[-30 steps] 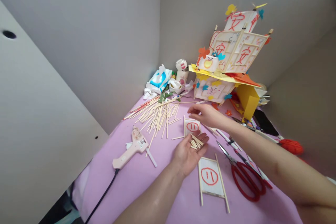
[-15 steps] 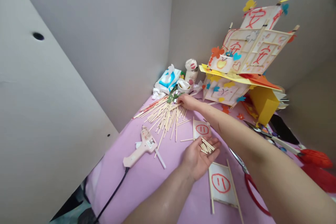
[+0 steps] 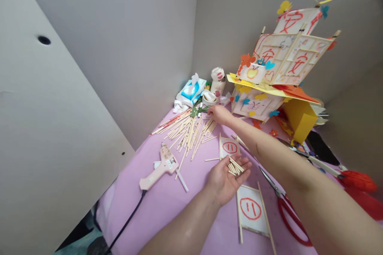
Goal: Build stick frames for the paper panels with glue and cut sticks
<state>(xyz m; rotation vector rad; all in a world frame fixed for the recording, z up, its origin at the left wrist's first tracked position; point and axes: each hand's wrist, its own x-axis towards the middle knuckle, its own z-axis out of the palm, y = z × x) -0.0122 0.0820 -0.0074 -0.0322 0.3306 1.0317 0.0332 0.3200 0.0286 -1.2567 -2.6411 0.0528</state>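
My left hand [image 3: 224,179] lies palm up, its fingers curled a little around several short wooden sticks [image 3: 235,166]. Farther back, my right hand [image 3: 218,114] reaches to the far end of a fanned pile of long wooden sticks [image 3: 190,129]; its fingers are bent together, and what they hold is too small to make out. Green paper pieces [image 3: 195,110] lie just left of those fingers. A small stick-framed paper panel [image 3: 229,147] is behind my left hand, and a larger one [image 3: 250,208] with a red circle lies nearer, to its right.
A pink glue gun [image 3: 163,167] with a black cord rests on the purple cloth [image 3: 131,199]. Red-handled scissors [image 3: 291,219] lie under my right forearm. A decorated paper house [image 3: 269,71] stands back right. Wipes [image 3: 192,91], a cup [image 3: 209,98] and a bottle [image 3: 218,85] are at the back.
My right hand has shifted slightly right and back, away from the green pieces. Some sticks in the pile have changed position. My left hand holds its sticks much as before.
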